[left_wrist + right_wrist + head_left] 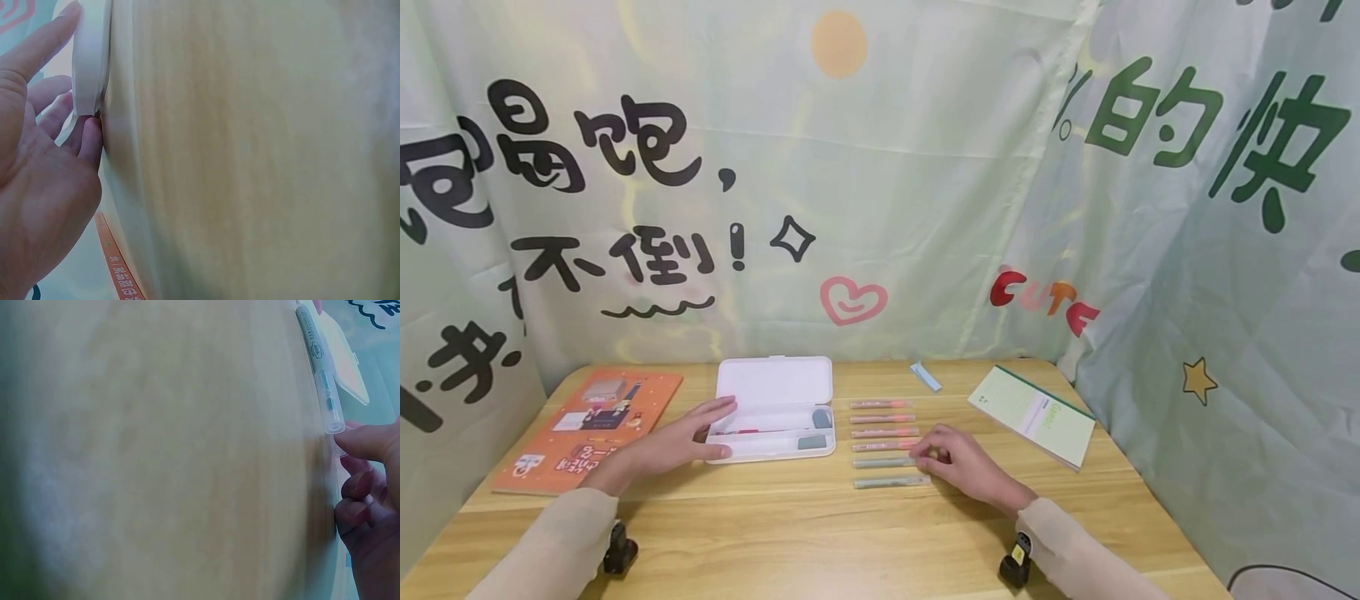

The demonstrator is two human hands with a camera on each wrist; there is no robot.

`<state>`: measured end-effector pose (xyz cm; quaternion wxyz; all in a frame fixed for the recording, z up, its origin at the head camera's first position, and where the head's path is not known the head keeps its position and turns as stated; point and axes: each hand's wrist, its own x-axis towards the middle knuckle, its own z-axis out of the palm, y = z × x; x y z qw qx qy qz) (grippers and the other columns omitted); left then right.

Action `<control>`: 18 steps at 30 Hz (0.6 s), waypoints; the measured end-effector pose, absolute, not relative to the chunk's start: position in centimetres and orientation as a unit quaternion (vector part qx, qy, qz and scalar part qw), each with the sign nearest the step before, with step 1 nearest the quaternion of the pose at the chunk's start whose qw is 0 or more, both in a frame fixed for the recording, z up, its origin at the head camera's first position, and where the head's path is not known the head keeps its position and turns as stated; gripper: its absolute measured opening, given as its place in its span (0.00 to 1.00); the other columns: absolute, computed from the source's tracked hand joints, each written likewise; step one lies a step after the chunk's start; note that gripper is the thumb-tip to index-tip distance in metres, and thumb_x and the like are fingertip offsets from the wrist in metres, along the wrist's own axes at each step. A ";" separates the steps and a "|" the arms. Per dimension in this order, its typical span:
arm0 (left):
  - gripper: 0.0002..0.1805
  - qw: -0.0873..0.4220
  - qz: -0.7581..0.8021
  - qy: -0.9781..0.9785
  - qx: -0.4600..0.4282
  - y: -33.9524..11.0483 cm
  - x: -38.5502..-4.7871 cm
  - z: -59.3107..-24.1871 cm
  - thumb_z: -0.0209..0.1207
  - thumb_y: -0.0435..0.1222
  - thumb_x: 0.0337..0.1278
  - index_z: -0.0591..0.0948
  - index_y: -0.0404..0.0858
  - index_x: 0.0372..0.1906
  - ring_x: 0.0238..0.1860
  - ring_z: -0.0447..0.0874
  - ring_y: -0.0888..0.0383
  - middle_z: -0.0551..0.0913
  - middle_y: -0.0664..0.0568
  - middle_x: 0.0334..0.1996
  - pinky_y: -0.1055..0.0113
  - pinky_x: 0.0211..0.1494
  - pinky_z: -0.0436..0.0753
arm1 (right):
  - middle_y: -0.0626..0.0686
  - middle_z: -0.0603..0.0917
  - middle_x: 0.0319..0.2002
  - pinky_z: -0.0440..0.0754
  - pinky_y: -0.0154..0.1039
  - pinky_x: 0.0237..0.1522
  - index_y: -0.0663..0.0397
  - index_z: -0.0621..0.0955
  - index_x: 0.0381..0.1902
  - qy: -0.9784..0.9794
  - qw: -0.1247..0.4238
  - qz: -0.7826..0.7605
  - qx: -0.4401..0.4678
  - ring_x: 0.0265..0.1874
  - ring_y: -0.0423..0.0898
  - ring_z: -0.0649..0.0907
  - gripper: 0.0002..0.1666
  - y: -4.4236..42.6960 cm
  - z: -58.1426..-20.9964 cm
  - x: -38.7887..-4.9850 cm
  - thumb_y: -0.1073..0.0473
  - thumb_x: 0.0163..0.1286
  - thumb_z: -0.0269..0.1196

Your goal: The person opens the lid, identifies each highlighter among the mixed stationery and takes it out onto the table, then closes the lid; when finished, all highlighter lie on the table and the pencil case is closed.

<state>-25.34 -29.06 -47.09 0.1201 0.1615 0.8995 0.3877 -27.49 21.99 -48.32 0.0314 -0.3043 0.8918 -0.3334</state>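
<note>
A white pencil case [775,383] lies with its lid tipped back, a red stick and two grey-blue pieces inside. My left hand [681,442] holds its left end, thumb on the front rim; in the left wrist view the fingers curl behind the case end. To the right, several markers form a column, pink-orange ones [883,432] above two grey-green ones. My right hand [958,467] pinches the right end of the upper grey-green marker [880,462] between thumb and forefinger. Just in front lies the lower grey-green marker [315,356], its clear cap beside my thumb.
An orange booklet [602,417] lies on the left of the wooden table [820,550]. Toward the right is a pale green notepad [1030,417]. A small light-blue strip [926,377] sits near the back edge. Printed cloth [925,183] hangs behind and at both sides.
</note>
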 end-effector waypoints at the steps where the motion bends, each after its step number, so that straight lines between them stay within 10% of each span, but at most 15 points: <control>1: 0.49 0.119 0.387 0.900 0.163 -29.1 -25.3 -47.1 0.66 0.52 0.75 0.57 0.37 0.88 0.87 0.39 0.24 0.45 0.34 0.89 0.21 0.82 0.47 | 0.43 0.86 0.45 0.77 0.31 0.35 0.45 0.91 0.52 0.891 0.030 -0.333 -0.305 0.33 0.34 0.75 0.08 22.0 -48.4 -27.5 0.58 0.79 0.69; 18: 0.49 0.118 0.387 0.899 0.167 -29.2 -25.4 -47.2 0.66 0.51 0.75 0.57 0.37 0.88 0.87 0.39 0.24 0.45 0.34 0.89 0.22 0.82 0.47 | 0.44 0.86 0.46 0.76 0.31 0.34 0.45 0.90 0.53 0.889 0.038 -0.339 -0.305 0.32 0.36 0.75 0.09 22.0 -48.3 -27.5 0.56 0.80 0.69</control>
